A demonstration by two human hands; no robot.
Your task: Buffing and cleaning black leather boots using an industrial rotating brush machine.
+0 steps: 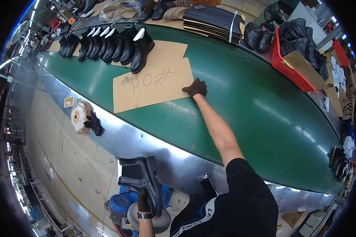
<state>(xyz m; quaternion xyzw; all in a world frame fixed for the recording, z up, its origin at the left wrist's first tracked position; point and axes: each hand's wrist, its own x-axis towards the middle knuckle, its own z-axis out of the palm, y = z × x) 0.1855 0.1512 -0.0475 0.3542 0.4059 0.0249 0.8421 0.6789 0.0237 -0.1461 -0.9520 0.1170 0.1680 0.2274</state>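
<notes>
At the lower left of the frame, a black ankle boot (140, 172) hangs clear of the table (265, 134), held on its side with its opening facing left, its sole to the right and its toe toward the bottom. The gloved left hand (144, 202) grips it around the front of the foot; the near fingers press together against the upper, while those behind are hidden, so I cannot tell how they lie. Just above centre, the gloved right hand (196, 87) rests at the right edge of a cardboard sheet (154, 89) with handwritten marks. Its thumb reaches left onto the board and its fingers are loosely curled; whether they pinch the edge or merely press down, I cannot tell.

In the upper left, a row of black boots (114, 45) stands on the table, the nearest one upright on the sheet's upper part.

To do this well, I would keep the right hand's touch light and level, since a hard tug on the sheet could tip that nearest boot. The left grip seems best kept firm but not squeezing, as the glossy upper may mark, and the boot is best kept away from the table's metal edge (146, 147).
</notes>
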